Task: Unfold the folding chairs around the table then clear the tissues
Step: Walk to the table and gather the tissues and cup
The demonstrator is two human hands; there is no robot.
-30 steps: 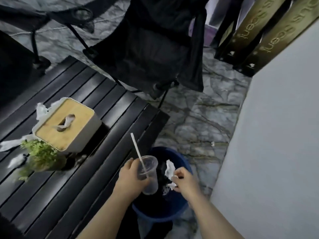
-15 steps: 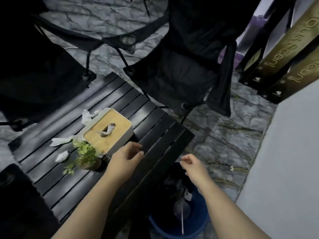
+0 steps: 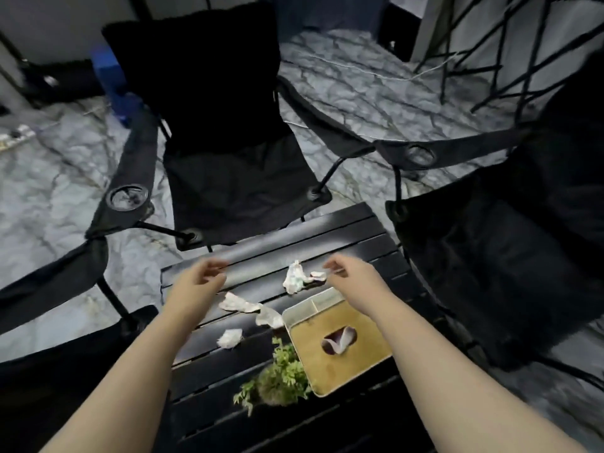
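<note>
We find the far edge of the table [image 3: 327, 230] bare, open to both hands [image 3: 199, 282] [image 3: 356, 279]. Toward its middle lie crumpled tissues [image 3: 295, 279], well spread. The tissue box [image 3: 340, 341] fills the right edge, and a plant [image 3: 281, 380] crowds its near corner. Unfolded chairs [image 3: 225, 158] close in beyond the far, left and right edges.

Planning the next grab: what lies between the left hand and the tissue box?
Head view: three crumpled tissues on dark table slats, between left hand and tissue box.
</note>
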